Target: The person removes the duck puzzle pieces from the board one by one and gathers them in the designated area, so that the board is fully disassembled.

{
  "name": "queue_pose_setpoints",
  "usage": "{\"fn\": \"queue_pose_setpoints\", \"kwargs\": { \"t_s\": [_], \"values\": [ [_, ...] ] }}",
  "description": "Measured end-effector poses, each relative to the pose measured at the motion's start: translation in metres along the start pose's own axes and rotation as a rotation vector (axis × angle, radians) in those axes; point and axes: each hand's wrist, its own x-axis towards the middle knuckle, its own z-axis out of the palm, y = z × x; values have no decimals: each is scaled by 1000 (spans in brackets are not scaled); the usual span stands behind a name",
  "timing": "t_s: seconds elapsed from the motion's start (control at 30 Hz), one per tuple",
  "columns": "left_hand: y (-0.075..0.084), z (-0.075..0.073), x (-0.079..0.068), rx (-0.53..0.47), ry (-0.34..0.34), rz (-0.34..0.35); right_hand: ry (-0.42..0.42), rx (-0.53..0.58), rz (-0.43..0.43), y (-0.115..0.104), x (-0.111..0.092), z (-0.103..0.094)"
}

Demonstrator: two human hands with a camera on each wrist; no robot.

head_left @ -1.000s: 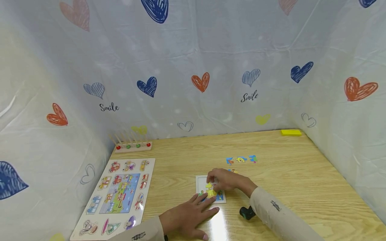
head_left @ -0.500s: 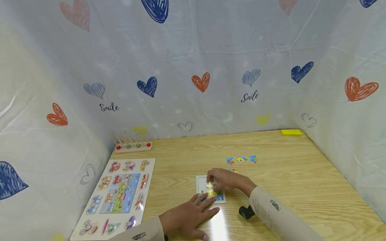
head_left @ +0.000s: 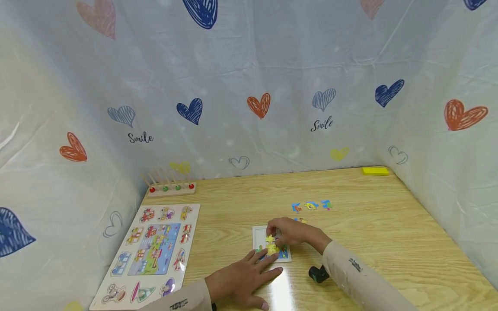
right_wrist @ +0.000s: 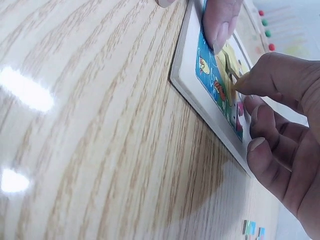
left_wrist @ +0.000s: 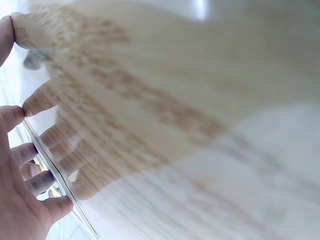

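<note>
A small white-framed jigsaw puzzle point(head_left: 258, 234) lies on the table, its near part filled with colourful pieces. My left hand point(head_left: 249, 278) lies spread, with straight fingertips resting on the near edge and the filled part. My right hand point(head_left: 292, 232) reaches in from the right and pinches a yellow puzzle piece point(head_left: 270, 239) over the middle of the board. In the right wrist view, thumb and fingers curl beside the blue printed section point(right_wrist: 205, 62); part of the yellow piece is hidden by them. The left wrist view shows the left fingertips point(left_wrist: 61, 206) on the board's edge.
Several loose puzzle pieces point(head_left: 311, 206) lie beyond the right hand. A vehicle peg puzzle point(head_left: 190, 246) is at the left, with a rod stand with red and green beads point(head_left: 171, 190) behind it. A yellow block point(head_left: 375, 171) sits at the far right corner.
Both hands stay almost in place. The yellow piece in the right fingers shifts and tilts slightly against the pieces below it.
</note>
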Motion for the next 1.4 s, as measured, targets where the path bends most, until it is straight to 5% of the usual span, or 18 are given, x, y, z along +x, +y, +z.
{"fn": "queue_pose_setpoints", "kwargs": {
  "t_s": [0.73,1.4],
  "values": [
    [1,0,-1,-36,-31,-8,-9,-17,-20,5,-3,-2],
    [1,0,-3,-29,15,-4,-30,-49,22,2,-2,-5]
  ]
}}
